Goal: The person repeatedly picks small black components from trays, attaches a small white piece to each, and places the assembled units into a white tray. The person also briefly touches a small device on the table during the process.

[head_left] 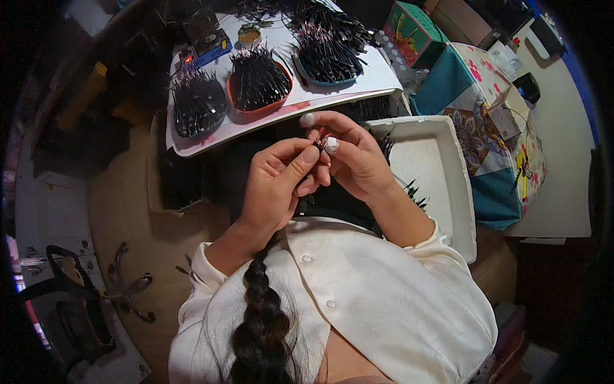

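Two bare hands meet at the near edge of a white table point(377, 78) around one small bundle of wires point(322, 142). The left hand point(278, 176) pinches the bundle between thumb and fingers. The right hand point(361, 160) curves in, thumb beside the wires, forefinger arched above; whether it is pinching too cannot be told. Two white wraps point(332, 146) cover its thumb and forefinger tips. Three tubs, one dark point(222, 120), one orange point(262, 107) and one blue point(329, 84), sit on the table, heaped with black cables point(259, 78). One white box point(464, 192) stands at the table's near right, one green carton point(419, 40) off its far right. The bundle shows thin red strands, splayed upward, and darker ones; fingers hide the rest.
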Tool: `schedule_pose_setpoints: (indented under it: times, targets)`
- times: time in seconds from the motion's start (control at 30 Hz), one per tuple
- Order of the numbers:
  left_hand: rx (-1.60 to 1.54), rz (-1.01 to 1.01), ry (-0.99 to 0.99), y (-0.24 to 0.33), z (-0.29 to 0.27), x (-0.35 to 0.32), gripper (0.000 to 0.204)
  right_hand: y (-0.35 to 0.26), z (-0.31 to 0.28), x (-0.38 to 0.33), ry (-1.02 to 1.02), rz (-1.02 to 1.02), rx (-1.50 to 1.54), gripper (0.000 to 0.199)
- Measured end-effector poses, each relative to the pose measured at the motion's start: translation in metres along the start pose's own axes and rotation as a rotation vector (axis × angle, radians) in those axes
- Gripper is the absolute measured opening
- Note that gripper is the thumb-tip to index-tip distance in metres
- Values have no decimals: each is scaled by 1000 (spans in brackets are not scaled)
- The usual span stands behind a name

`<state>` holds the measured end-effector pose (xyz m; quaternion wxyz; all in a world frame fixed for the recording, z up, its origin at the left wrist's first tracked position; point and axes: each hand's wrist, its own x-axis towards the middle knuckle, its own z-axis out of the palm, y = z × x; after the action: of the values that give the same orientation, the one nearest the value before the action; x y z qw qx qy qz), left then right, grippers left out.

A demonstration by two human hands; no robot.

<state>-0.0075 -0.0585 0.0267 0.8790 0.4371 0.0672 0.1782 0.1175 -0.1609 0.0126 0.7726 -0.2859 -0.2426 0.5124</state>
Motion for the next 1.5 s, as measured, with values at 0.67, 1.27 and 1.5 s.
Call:
schedule_pose_setpoints:
  times: [0.67, 1.27, 1.5]
  targets:
    - [-233, -136, -158, -9, -20, 9, 18, -9, -20, 11, -172, -121, -149, 16]
    - [154, -62, -68, -6, -10, 6, 17, 0, -21, 2, -132, 257, 209, 14]
    - [236, -81, 32, -4, -15, 6, 13, -10, -23, 5, 67, 117, -109, 12]
